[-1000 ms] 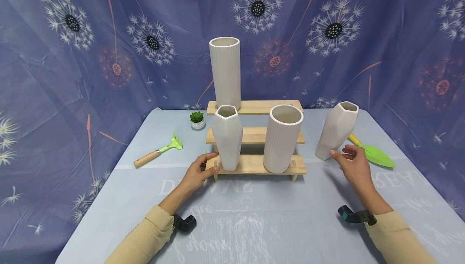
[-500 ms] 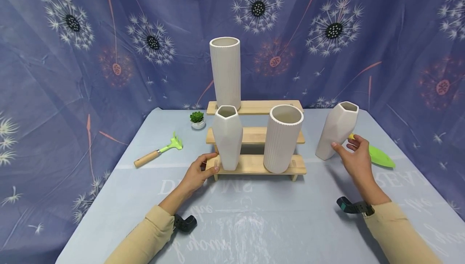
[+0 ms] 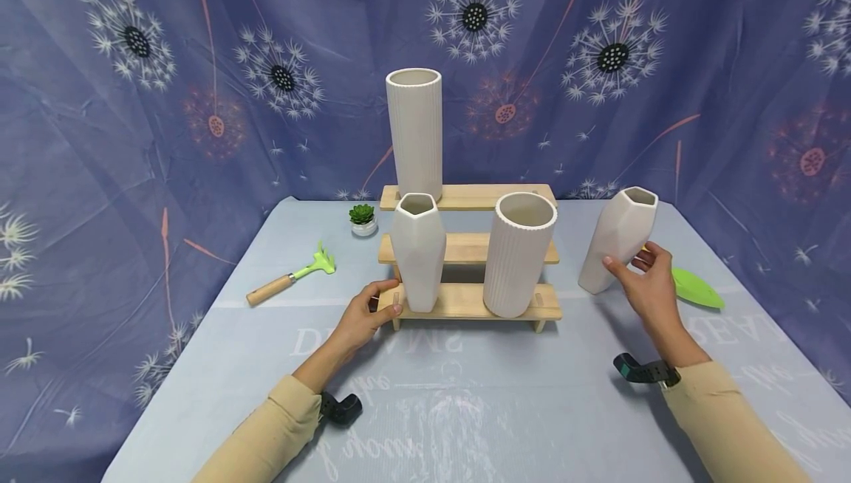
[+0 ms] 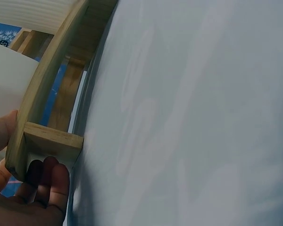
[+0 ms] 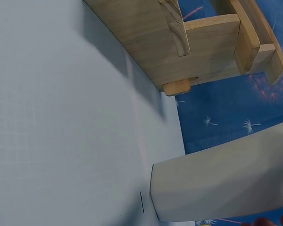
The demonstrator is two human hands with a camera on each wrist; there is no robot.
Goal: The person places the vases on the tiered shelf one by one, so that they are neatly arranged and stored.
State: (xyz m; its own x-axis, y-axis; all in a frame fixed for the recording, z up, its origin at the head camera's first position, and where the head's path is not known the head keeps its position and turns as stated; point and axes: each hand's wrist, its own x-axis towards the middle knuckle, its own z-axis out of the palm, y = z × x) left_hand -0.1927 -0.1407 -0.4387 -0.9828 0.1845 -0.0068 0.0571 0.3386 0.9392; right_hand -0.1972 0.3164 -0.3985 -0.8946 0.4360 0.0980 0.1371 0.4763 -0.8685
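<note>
My left hand [image 3: 362, 317] grips the left end of the bottom shelf of a three-tier wooden stand [image 3: 465, 300]. In the left wrist view its thumb lies above the shelf board [image 4: 35, 101] and its fingers [image 4: 59, 186] curl beneath. At the right, my right hand [image 3: 651, 283] holds a white faceted vase [image 3: 614, 235], thumb on the front and fingers round the right side. This vase [image 5: 221, 181] stands at the table's surface. On the bottom shelf are another white faceted vase [image 3: 419, 254] and a wide ribbed vase [image 3: 518, 258]. A tall ribbed vase [image 3: 417, 136] stands on the top shelf.
A small green hand rake [image 3: 292, 276] with a wooden handle lies at the left. Behind it sits a potted succulent [image 3: 363, 220]. The green trowel [image 3: 696, 289] is partly hidden behind my right hand. A blue dandelion-print cloth [image 3: 319, 151] hangs behind the table.
My right hand has moved slightly up and closer round the faceted vase, its fingers now at the vase's right side. My left hand has stayed on the stand.
</note>
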